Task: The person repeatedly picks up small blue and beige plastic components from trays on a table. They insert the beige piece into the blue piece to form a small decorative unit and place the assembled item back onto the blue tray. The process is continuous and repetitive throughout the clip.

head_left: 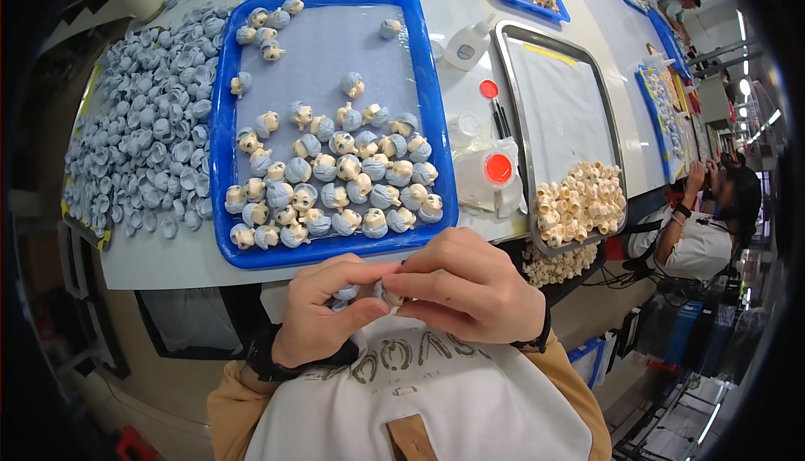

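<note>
Close in front of my chest, just off the table's near edge, both hands meet around a small doll head [392,295] with pale blue hair. My left hand [323,306] pinches it between thumb and forefinger, and a bit of another pale blue piece [345,292] shows inside its curled fingers. From the other side my right hand [474,289] grips the same head, its fingers bent over it and hiding most of it. Beyond the hands lies a blue tray [335,253] holding many blue-haired doll heads [345,142], crowded toward its near half.
Left of the tray is a large heap of pale blue hair shells [151,126]. To the right, a metal tray [616,126] holds beige doll face parts [583,203]. Between them stand a white bottle [468,44] and a red-lidded jar [498,169]. Another person [704,239] sits far right.
</note>
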### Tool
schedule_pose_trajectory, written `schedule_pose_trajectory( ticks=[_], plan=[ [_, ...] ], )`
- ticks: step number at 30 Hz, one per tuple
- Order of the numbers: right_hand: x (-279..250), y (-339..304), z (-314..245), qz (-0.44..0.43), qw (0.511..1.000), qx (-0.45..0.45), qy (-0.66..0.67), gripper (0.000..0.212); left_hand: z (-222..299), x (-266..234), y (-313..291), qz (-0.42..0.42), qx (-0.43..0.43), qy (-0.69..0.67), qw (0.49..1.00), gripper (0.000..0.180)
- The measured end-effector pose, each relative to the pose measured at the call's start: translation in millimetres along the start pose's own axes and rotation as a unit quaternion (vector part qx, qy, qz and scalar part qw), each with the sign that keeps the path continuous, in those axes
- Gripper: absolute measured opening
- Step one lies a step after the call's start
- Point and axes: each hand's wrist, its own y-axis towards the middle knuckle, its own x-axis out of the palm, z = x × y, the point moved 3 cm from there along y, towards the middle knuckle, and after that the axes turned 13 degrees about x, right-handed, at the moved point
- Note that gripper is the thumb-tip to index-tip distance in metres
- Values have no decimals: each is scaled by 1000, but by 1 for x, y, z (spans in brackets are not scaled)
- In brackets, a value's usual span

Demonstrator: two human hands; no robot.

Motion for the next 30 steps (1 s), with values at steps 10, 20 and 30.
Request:
schedule_pose_trajectory(
  ticks=[10,20,30],
  plan=[
    [25,4,-2,104,990,5,-95,40,2,6,-3,43,-154,-151,975,52],
    [20,0,-5,95,987,-49,-121,34,-3,-4,-7,-38,-138,-60,988,29],
    [-29,-28,10,155,978,74,-114,59,33,-45,5,112,-65,316,940,25]
  ],
)
